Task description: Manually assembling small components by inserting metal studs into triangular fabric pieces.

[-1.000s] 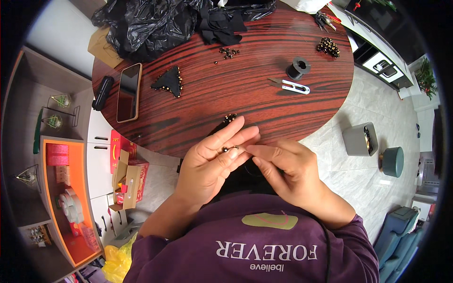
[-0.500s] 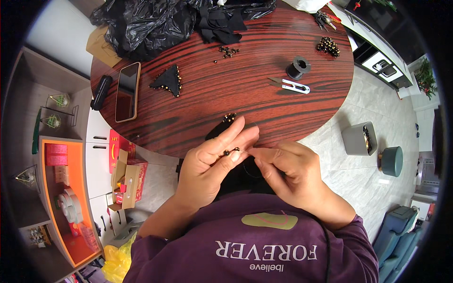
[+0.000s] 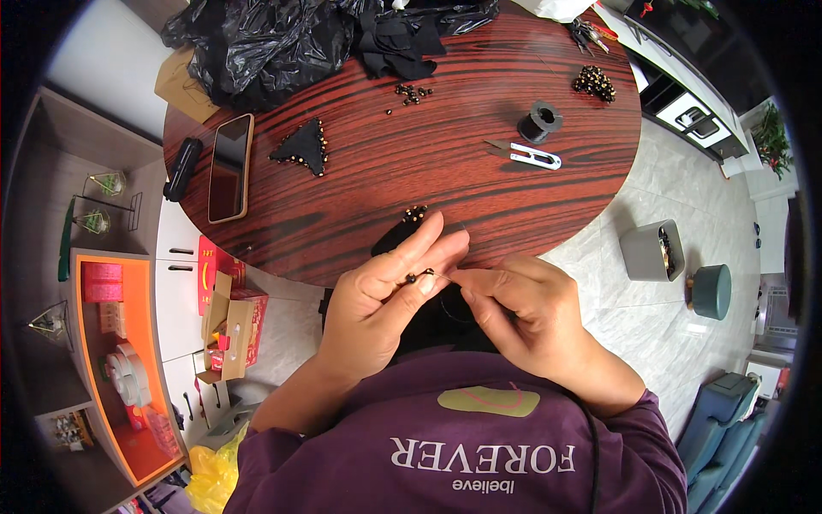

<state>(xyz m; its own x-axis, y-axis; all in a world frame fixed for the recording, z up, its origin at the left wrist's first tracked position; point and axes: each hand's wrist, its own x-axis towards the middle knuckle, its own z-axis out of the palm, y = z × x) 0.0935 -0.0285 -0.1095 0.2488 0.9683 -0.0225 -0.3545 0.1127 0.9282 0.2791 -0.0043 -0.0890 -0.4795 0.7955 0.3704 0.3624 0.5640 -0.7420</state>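
Close to my body at the table's near edge, my left hand (image 3: pixel 370 300) has its thumb pressed toward its fingers, with a few small black beads (image 3: pixel 412 278) between them. My right hand (image 3: pixel 535 313) pinches a thin needle (image 3: pixel 442 276), whose tip points at those beads. Behind my left fingers shows a black fabric piece (image 3: pixel 396 236) edged with black and gold beads; whether the left hand also holds it I cannot tell. Farther left on the table lies a black fabric triangle (image 3: pixel 301 150) with a beaded rim.
On the wooden table (image 3: pixel 368 184) lie a phone (image 3: pixel 231 167), a black case (image 3: pixel 183 170), white-handled thread snips (image 3: pixel 535 156), a black thread spool (image 3: pixel 539 122), loose beads (image 3: pixel 413 92) and a bead heap (image 3: pixel 594 83). Black plastic bags (image 3: pixel 265 51) cover the far left. A grey bin (image 3: pixel 646 254) stands right.
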